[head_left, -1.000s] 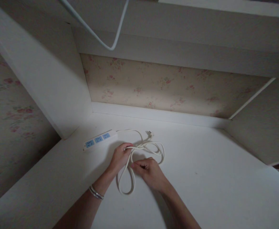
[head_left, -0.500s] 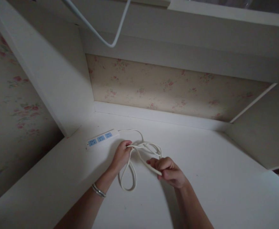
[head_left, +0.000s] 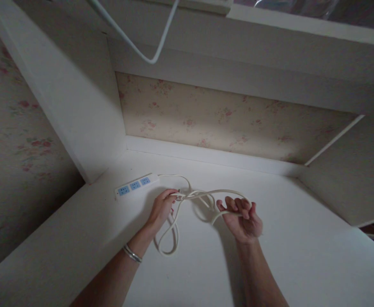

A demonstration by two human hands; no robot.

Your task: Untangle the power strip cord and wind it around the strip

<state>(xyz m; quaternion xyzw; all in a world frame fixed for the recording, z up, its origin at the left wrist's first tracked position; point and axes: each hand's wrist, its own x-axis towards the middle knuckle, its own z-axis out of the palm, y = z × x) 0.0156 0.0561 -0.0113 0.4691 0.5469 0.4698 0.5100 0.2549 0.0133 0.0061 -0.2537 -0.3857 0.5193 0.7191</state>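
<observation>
Left hand (head_left: pixel 162 207) rests on the white desk top (head_left: pixel 285 256), its fingertips pinched on the cream cord (head_left: pixel 202 197) where several strands bunch together; a silver bangle (head_left: pixel 131 254) circles the wrist. Right hand (head_left: pixel 242 219) is raised palm-up just to the right, fingers curled around one strand of the same cord, which arcs between the two hands. Below the left hand a loop of cord lies flat on the desk top, toward the near edge. From the bunch the cord runs back to a white power strip (head_left: pixel 136 186) with blue sockets, lying near the back left corner beside the upright side panel (head_left: pixel 74 106). Another white cable (head_left: pixel 148 51) hangs overhead.
</observation>
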